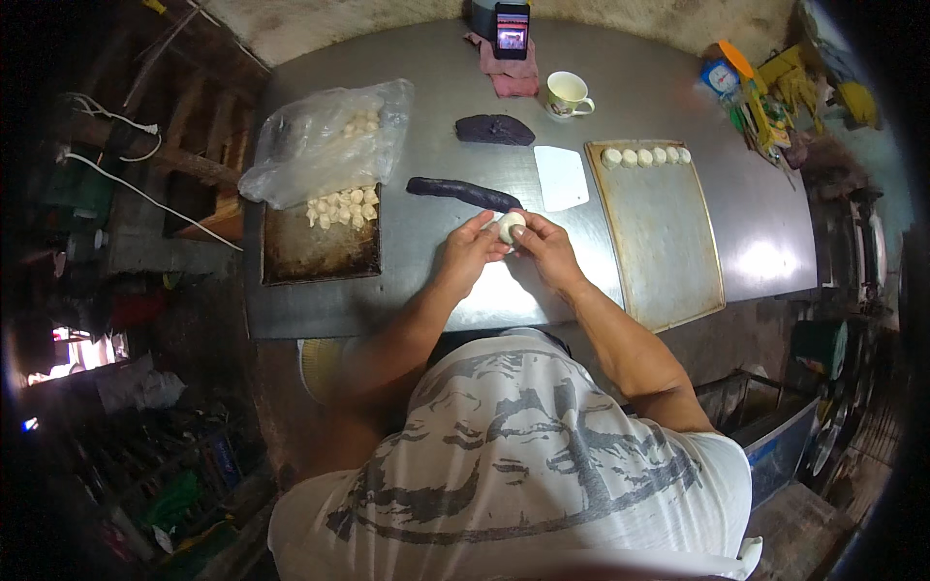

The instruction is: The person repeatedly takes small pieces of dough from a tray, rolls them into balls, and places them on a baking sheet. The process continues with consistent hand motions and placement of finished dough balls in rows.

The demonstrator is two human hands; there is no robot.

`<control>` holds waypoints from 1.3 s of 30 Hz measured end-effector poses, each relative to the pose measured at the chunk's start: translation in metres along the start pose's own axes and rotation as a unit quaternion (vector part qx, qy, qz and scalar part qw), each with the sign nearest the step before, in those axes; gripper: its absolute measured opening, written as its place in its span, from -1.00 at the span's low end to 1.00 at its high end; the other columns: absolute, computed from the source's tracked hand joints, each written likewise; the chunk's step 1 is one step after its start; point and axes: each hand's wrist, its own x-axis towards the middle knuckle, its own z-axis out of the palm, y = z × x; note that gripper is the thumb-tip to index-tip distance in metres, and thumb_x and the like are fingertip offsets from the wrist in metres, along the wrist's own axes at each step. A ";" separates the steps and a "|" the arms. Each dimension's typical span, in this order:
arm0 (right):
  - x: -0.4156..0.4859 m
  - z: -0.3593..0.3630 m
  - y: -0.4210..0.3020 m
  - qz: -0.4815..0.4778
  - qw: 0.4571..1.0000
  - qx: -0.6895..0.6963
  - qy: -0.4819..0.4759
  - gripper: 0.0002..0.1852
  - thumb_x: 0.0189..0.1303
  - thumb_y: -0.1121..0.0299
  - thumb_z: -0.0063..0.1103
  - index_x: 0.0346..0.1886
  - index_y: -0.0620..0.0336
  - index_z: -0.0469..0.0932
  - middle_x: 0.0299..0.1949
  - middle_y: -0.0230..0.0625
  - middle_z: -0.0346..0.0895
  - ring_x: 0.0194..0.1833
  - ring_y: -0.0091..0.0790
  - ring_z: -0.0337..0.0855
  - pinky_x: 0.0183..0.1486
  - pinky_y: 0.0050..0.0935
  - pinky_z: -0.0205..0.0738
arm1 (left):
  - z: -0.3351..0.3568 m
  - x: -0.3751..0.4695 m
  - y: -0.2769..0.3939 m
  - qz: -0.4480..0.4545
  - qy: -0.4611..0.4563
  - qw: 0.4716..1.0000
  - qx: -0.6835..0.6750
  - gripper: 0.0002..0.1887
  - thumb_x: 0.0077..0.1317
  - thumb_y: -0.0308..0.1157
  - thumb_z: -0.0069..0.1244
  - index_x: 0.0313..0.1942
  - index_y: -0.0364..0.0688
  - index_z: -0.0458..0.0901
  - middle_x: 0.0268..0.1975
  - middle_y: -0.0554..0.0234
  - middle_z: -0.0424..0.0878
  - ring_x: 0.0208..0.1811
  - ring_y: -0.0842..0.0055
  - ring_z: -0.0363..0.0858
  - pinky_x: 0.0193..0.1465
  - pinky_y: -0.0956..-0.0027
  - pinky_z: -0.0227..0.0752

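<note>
Between the fingers of both hands is a round piece of pale dough (pixel 513 226). My left hand (pixel 474 250) pinches its left side, and my right hand (pixel 543 247) curls around its right side with the thumb on top. Just beyond the fingers lies a long roll of dark purple filling (pixel 465 192), and farther back a thicker dark purple lump (pixel 495 130). A white flat scraper (pixel 561 178) rests right of the roll. On the light metal tray (pixel 662 240) at the right, several pale dough balls (pixel 643 157) form a row along the far edge.
A dark baking tray (pixel 320 254) at the left holds several dough pieces (pixel 343 208), partly under a clear plastic bag (pixel 330 138). At the back stand a cup (pixel 567 94) and a phone (pixel 512 33) near a pink cloth (pixel 514 76). A blue scale (pixel 721 76) sits at the far right.
</note>
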 end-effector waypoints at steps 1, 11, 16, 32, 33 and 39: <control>-0.001 0.003 -0.008 0.019 1.000 0.010 0.009 -0.54 0.40 0.35 0.26 0.30 0.31 0.49 -0.11 -0.37 0.68 -0.25 -0.61 0.59 -0.22 -0.65 0.50 | -0.004 -0.008 0.012 0.017 0.000 0.999 0.043 -0.40 0.50 -0.17 0.05 0.42 -0.27 0.34 0.02 0.22 0.67 -0.06 0.52 0.65 0.03 0.44 0.53; -0.017 0.057 -0.032 0.127 0.961 0.176 -0.170 -0.47 0.32 0.36 0.31 0.33 0.14 0.39 -0.06 -0.39 0.60 -0.20 -0.58 0.64 -0.17 -0.58 0.59 | -0.021 -0.051 0.069 0.419 -0.048 0.774 0.472 -0.15 0.04 -0.44 0.36 0.38 -0.24 0.38 0.28 -0.12 0.55 0.32 0.10 0.50 0.31 0.14 0.44; -0.020 0.086 -0.033 0.125 0.962 0.207 -0.131 -0.49 0.31 0.34 0.33 0.30 0.06 0.40 -0.02 -0.44 0.58 -0.02 -0.56 0.62 0.01 -0.54 0.59 | -0.027 -0.047 0.058 0.447 0.040 0.794 0.411 -0.32 0.07 -0.45 0.32 0.26 -0.24 0.50 0.02 -0.05 0.71 0.11 0.10 0.67 0.20 0.15 0.53; -0.033 0.124 -0.035 0.078 0.968 0.228 -0.073 -0.45 0.30 0.39 0.35 0.31 0.14 0.35 -0.11 -0.42 0.61 -0.12 -0.52 0.63 -0.07 -0.48 0.58 | -0.054 -0.055 0.079 0.494 0.011 0.749 0.441 -0.25 0.03 -0.43 0.29 0.30 -0.27 0.45 0.12 -0.04 0.66 0.17 0.08 0.61 0.32 0.08 0.37; -0.034 0.121 -0.037 0.070 0.974 0.203 -0.076 -0.42 0.29 0.40 0.36 0.33 0.16 0.33 -0.11 -0.40 0.62 -0.12 -0.51 0.65 -0.06 -0.47 0.59 | -0.052 -0.063 0.078 0.498 0.037 0.750 0.433 -0.21 0.03 -0.42 0.29 0.33 -0.27 0.41 0.16 -0.06 0.63 0.21 0.06 0.58 0.33 0.07 0.36; -0.041 0.118 -0.039 0.101 0.963 0.207 -0.140 -0.39 0.30 0.37 0.39 0.36 0.12 0.31 -0.07 -0.38 0.62 -0.05 -0.45 0.66 0.06 -0.43 0.61 | -0.067 -0.066 0.080 0.459 -0.087 0.776 0.423 -0.15 0.04 -0.42 0.32 0.40 -0.20 0.33 0.25 -0.11 0.55 0.24 0.05 0.55 0.30 0.06 0.42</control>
